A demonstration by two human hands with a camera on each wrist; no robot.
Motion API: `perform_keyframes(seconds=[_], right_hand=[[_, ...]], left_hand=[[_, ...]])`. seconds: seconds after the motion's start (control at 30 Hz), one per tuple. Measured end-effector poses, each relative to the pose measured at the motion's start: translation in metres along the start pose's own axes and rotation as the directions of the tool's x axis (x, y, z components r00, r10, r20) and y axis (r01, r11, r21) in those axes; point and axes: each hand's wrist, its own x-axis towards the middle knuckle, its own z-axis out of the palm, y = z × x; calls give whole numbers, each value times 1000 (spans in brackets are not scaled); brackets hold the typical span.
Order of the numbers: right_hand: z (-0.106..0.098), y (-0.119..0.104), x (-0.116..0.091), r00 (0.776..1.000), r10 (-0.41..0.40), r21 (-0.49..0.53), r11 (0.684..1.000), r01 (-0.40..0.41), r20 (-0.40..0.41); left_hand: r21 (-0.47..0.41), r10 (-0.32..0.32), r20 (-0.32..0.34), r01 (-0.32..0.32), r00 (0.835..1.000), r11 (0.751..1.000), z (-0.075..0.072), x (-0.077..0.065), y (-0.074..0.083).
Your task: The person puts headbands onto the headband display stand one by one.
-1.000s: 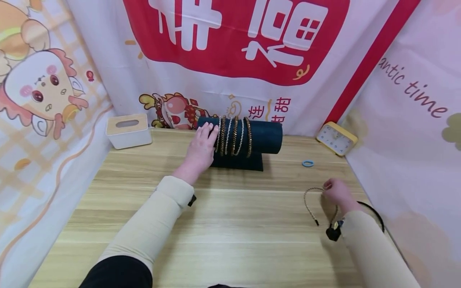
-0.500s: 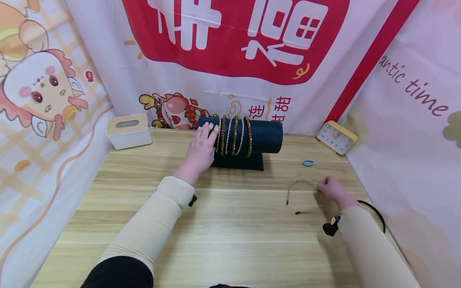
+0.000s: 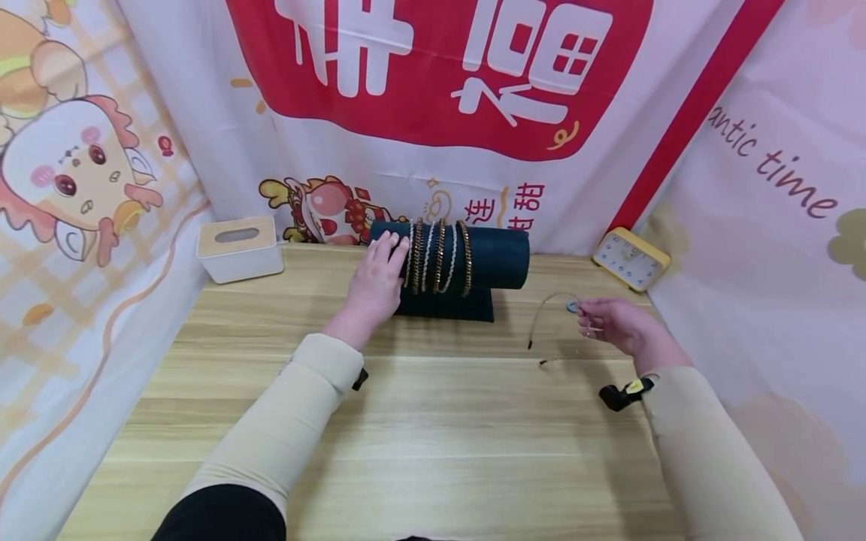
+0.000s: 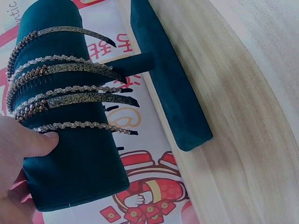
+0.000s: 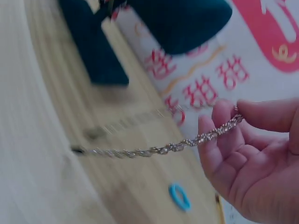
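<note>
A dark teal velvet roll stand [image 3: 499,257] stands at the back of the table. Several headbands [image 3: 440,259], some with bronze-coloured beads and some thin and twisted, sit side by side round its roll. My left hand [image 3: 373,285] grips the roll's left end, and in the left wrist view its thumb [image 4: 44,143] lies next to the nearest twisted headband. To the right of the stand, my right hand [image 3: 619,324] pinches a thin twisted headband [image 5: 177,147] at its top. That headband's dark-tipped ends point left, apart from the stand.
A small blue ring [image 5: 179,197] lies on the wooden table [image 3: 433,421] by my right hand. Farther back at the right is a yellow-framed clock [image 3: 632,259]. A white tissue box [image 3: 241,252] with a wood-coloured lid stands at the back left. Printed cloth hangs around the table.
My right hand has raised the thin headband and carried it away from me and leftward, turning its ends toward the stand. My left hand stays on the roll.
</note>
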Motion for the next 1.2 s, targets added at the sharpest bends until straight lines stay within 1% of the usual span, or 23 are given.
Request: perform_keyframes(seconds=[0.1,0.2,0.37,0.5,0.6,0.63,0.73,0.87,1.0,1.2], right_hand=[[17,-9,0,997,-76,94,993,76,5],[37,-18,1,992,-118,166,978,123,-42],[63,-32,5,979,-142,238,956,174,-146],[76,-39,12,965,-179,293,928,231,-195],[85,-43,19,953,-205,305,914,268,-223],[88,-44,21,950,-214,297,914,277,-228],[95,-47,27,947,-226,268,920,285,-229],[100,-50,33,954,-232,246,929,275,-190],[102,-53,36,958,-231,265,926,271,-171],[105,-55,40,957,-211,294,919,263,-198]], left_hand=[[2,3,-3,-3,1000,1000,0,0,0],[-1,5,-12,-6,1000,1000,0,0,0],[-6,12,-29,-12,1000,1000,1,-1,-1],[-7,3,-23,-3,1000,1000,1,-1,-1],[-10,0,-24,0,1000,1000,1,-1,-1],[-11,0,-24,0,1000,1000,1,-1,-1],[-12,1,-20,-1,1000,1000,1,-1,-1],[-10,-7,7,8,1000,1000,1,-1,0],[-9,-14,16,14,1000,1000,0,-1,1],[-6,-15,10,15,1000,1000,-1,-1,1]])
